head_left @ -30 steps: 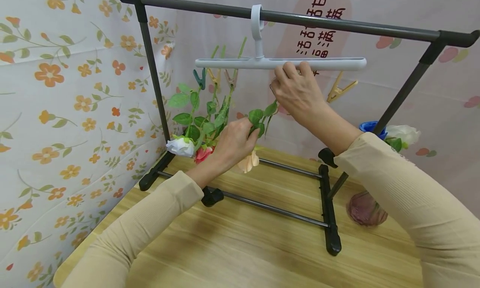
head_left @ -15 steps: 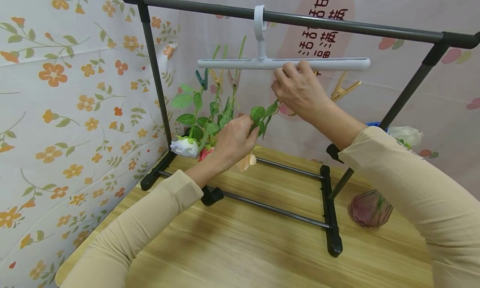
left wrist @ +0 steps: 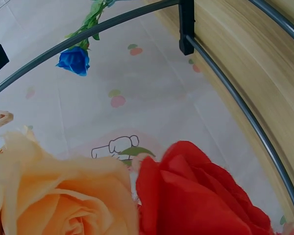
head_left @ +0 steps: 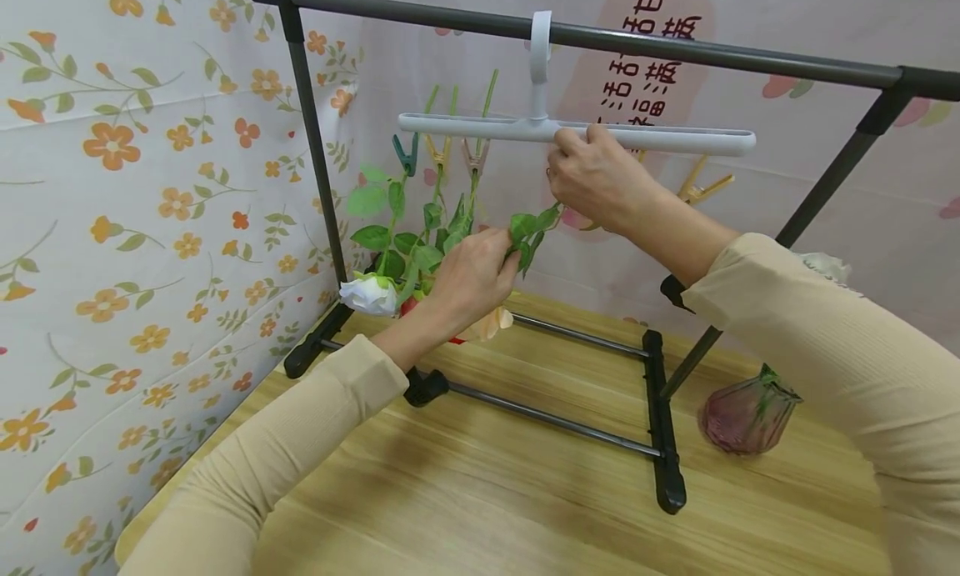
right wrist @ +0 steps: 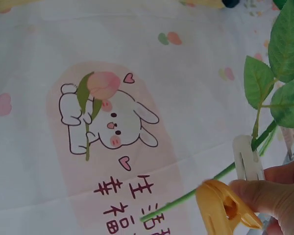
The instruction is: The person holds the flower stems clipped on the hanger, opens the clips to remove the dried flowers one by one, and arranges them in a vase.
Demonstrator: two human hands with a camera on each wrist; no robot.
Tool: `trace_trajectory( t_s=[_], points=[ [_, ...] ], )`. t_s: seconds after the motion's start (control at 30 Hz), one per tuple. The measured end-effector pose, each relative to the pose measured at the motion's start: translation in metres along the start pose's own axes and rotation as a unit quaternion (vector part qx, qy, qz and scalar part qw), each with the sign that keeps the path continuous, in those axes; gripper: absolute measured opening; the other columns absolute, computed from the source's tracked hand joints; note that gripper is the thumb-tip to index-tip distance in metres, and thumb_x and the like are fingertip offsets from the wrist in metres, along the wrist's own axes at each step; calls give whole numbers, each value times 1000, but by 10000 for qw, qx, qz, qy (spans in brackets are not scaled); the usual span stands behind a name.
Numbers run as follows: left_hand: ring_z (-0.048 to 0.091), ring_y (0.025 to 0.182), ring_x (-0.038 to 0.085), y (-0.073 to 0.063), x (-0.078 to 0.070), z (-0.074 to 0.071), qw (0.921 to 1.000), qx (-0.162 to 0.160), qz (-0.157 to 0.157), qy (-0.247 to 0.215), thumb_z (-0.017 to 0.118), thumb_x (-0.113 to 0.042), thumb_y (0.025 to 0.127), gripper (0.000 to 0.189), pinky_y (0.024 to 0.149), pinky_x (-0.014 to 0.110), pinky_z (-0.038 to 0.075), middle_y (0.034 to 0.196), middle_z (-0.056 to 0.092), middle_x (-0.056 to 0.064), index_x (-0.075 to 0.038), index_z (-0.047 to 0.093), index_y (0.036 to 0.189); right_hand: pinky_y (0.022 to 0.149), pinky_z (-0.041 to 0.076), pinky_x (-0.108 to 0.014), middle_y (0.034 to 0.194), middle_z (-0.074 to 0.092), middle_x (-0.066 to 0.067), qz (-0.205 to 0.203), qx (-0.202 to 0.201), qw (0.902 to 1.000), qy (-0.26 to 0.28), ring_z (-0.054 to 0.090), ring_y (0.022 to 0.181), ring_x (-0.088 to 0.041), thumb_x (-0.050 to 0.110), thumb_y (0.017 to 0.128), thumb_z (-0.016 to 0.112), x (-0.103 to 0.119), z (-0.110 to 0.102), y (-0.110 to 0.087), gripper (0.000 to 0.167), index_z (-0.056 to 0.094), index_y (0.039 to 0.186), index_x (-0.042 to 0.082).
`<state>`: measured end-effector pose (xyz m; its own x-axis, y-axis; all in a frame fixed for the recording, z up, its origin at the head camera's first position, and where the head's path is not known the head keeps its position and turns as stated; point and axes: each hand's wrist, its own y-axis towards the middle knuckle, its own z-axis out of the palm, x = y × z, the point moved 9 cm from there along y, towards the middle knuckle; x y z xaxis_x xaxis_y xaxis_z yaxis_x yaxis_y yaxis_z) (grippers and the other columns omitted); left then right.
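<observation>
My left hand [head_left: 476,276] grips the leafy stem [head_left: 531,230] of an artificial rose below the white hanger [head_left: 465,127]; that rose's bloom is hard to make out in the head view. Up at the hanger's underside is my right hand [head_left: 600,180]. In the right wrist view its thumb and fingers pinch a white clothespin [right wrist: 247,159], and the green stem [right wrist: 186,197] passes at its tip. Beside the thumb hangs a yellow clothespin [right wrist: 213,208]. Close up in the left wrist view are a peach rose [left wrist: 63,191] and a red rose [left wrist: 196,196]; the left hand is hidden there.
A dark rack [head_left: 420,11] carries the hanger. Teal [head_left: 406,155], yellow [head_left: 438,152] and pink [head_left: 475,155] clothespins hold stems upside down at left, with a white rose [head_left: 369,295] below. A pinkish glass vase [head_left: 746,418] stands on the wooden table [head_left: 465,509], right of the rack.
The head view has shifted slightly. The hanger's hook sits a little farther right on the bar, and its right end dips lower. Both hands keep their holds.
</observation>
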<state>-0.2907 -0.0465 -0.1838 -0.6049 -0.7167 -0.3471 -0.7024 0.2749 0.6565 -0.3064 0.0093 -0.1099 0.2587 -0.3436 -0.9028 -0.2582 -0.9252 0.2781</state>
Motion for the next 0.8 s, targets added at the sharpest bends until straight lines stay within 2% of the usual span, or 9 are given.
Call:
trace_trajectory(
  t_s=[0.23,0.37,0.5,0.63,0.8],
  points=[
    [41,52,13,4,0,3,9995,267,-6,195,49,-8,95,23,49,23,30,66,50,4,-8,50,72,48,29,-22,60,51,-9,-375,86,9992,-144,36,62,-18,-6,86,59,2,1,2,13,68,77,-5],
    [40,52,13,4,1,7,9987,423,-50,270,48,-8,95,22,48,23,29,67,51,4,-8,50,73,49,30,-23,62,53,-10,-479,264,9984,-116,36,61,-18,-7,85,59,2,2,2,13,68,77,-5],
    [40,52,13,2,2,8,9987,437,-83,251,48,-8,96,23,48,23,28,66,51,4,-9,49,72,49,30,-22,62,54,-9,-502,266,9983,-103,37,62,-18,-7,85,60,3,1,2,13,68,75,-4],
    [41,52,13,1,3,9,9986,453,-107,262,48,-9,96,23,48,23,29,67,52,4,-9,50,73,50,30,-23,62,52,-9,-502,66,9987,-113,37,62,-19,-7,84,61,4,1,0,14,65,71,-3],
    [38,51,12,-1,5,8,9986,450,-104,252,48,-8,96,24,48,23,27,65,50,3,-9,48,72,52,30,-24,63,47,-8,-505,-280,9983,-126,36,62,-19,-7,85,59,4,-1,-5,13,63,73,-3]
  ],
)
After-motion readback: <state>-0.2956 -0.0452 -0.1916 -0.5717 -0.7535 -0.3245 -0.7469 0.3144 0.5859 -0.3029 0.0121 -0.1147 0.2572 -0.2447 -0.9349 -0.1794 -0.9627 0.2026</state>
